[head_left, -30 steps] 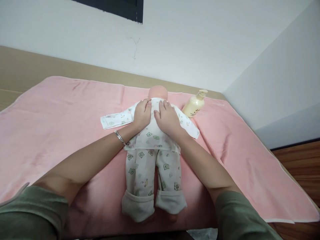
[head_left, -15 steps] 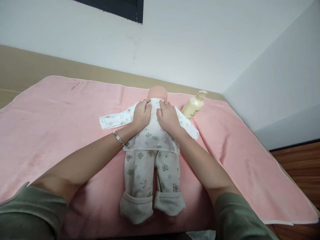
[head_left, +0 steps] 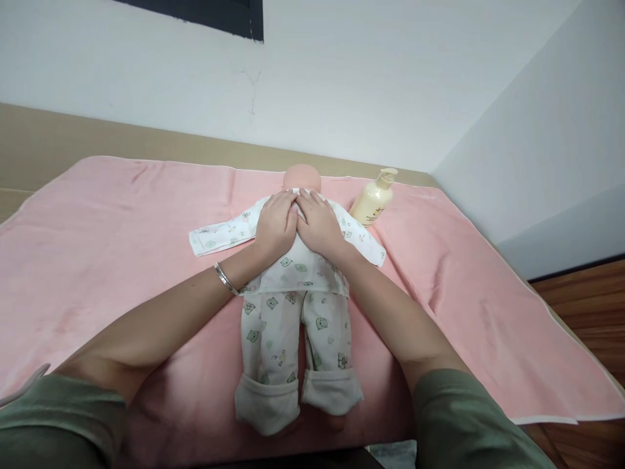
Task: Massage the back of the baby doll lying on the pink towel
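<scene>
A baby doll [head_left: 301, 270] in white printed pyjamas lies stretched out, its round head [head_left: 302, 177] at the far end and its sleeves spread to both sides. My left hand [head_left: 277, 223] rests flat on the upper left of the doll's top, fingers extended toward the head. Flat on the upper right side lies my right hand [head_left: 318, 221]. The two hands meet at the middle, thumbs side by side. Rolled-up cuffs end the trouser legs [head_left: 322, 339] nearest me. The doll's face is out of view.
Under the doll spreads a pink blanket [head_left: 122, 260]. A cream pump bottle [head_left: 374, 198] stands tilted just beyond the doll's right sleeve. Behind the wooden edge [head_left: 195, 140] rises a white wall [head_left: 342, 85]. Dark wood [head_left: 586, 312] shows at the right.
My hands have slid inward on the doll's upper body, from apart to touching at the middle. The view has shifted slightly; doll and bottle keep their places.
</scene>
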`<state>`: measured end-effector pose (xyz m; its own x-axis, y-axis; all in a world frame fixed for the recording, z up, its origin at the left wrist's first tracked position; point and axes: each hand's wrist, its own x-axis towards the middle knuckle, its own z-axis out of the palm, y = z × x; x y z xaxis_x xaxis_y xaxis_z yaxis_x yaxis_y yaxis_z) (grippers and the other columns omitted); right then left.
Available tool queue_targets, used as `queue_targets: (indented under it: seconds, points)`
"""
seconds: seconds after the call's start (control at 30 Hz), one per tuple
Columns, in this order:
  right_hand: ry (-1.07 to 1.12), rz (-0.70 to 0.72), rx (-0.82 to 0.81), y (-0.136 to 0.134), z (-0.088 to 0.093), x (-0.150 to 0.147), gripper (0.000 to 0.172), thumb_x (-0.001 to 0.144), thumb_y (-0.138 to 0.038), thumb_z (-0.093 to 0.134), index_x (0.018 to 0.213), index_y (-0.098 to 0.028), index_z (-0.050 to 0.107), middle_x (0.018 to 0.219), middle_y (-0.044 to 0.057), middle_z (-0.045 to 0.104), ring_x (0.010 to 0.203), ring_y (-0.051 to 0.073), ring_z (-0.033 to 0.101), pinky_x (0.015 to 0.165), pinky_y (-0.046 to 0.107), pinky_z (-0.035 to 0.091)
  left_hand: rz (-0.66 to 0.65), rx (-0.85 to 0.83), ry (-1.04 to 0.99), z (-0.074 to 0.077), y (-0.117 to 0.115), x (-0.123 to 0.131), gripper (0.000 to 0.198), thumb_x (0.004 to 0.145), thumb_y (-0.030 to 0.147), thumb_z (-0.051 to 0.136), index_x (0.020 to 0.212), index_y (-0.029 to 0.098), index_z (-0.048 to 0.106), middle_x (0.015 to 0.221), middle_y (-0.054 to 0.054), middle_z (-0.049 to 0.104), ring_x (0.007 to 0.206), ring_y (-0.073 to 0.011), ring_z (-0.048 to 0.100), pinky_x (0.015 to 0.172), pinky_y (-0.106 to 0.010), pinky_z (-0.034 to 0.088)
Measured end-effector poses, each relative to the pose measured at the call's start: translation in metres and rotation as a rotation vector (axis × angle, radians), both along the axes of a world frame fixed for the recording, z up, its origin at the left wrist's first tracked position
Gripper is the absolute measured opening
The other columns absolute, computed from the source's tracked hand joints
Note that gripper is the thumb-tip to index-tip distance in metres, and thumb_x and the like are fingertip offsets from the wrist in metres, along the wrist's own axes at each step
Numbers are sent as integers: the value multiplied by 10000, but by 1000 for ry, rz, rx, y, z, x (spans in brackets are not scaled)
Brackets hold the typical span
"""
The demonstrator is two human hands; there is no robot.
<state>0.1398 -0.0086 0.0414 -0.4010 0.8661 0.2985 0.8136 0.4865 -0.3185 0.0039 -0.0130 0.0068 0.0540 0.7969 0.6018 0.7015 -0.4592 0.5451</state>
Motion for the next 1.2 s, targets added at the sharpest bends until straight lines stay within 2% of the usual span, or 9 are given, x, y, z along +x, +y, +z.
queue_targets:
  seconds: [0.23,0.33,0.43,0.53,0.67,0.83,0.97,1.1,1.2]
  points:
    - [149,-110,-11,21,-9,11,503,1042,-361,335,1412,-108,563,1505,177,589,1428,315,519,1232,528,367,33,-2,228,6,-11,10,478,1007,259,307,1338,71,596,1538,-216,526,1506,-327,441,1280,-537,366]
    - [131,-110,-1,21,-7,12,478,1036,-341,335,1386,-115,569,1492,178,596,1406,320,530,1220,535,368,26,16,279,8,-19,17,493,995,218,304,1360,28,575,1534,-248,519,1527,-347,416,1300,-562,330]
    - [57,-111,-1,16,-1,11,454,1037,-313,320,1345,-109,583,1443,189,627,1336,329,577,1173,523,413,3,-11,268,7,-21,19,539,972,191,302,1415,-13,533,1554,-248,506,1542,-328,405,1338,-538,283]
    - [-68,-136,0,8,5,9,462,1040,-282,282,1312,-75,593,1307,209,689,1210,334,639,1088,494,481,-17,-128,205,6,-14,16,578,954,216,318,1464,25,513,1585,-199,495,1544,-293,410,1351,-516,276]
    - [-225,-167,73,-11,6,3,490,1036,-245,294,1394,-24,544,1362,248,654,1287,345,609,1114,469,472,17,-267,121,6,4,6,604,947,266,351,1501,70,492,1614,-170,469,1558,-291,388,1358,-550,236]
    - [-313,-118,113,-29,8,-3,472,1012,-210,351,1388,-16,559,1421,260,617,1376,367,549,1170,481,429,94,-269,95,8,16,-1,541,978,346,377,1424,102,562,1525,-182,568,1493,-322,474,1298,-569,337]
    - [-209,-78,45,-12,11,5,414,1000,-199,320,1244,-75,631,1296,221,687,1224,327,631,1097,452,485,109,-195,213,10,-5,11,509,977,263,344,1371,59,591,1490,-221,585,1468,-349,498,1265,-582,365]
    - [-137,-113,-12,12,10,15,468,1007,-222,297,1349,-47,563,1419,216,627,1330,338,565,1156,498,426,37,-139,278,13,-33,27,534,935,180,362,1402,17,564,1543,-247,525,1513,-335,452,1302,-550,322]
    - [-176,-129,-9,9,11,14,478,1027,-233,284,1378,-30,537,1433,226,617,1339,338,560,1158,493,415,-4,-216,230,18,-33,26,558,931,185,359,1433,33,550,1572,-215,508,1532,-300,434,1329,-520,294]
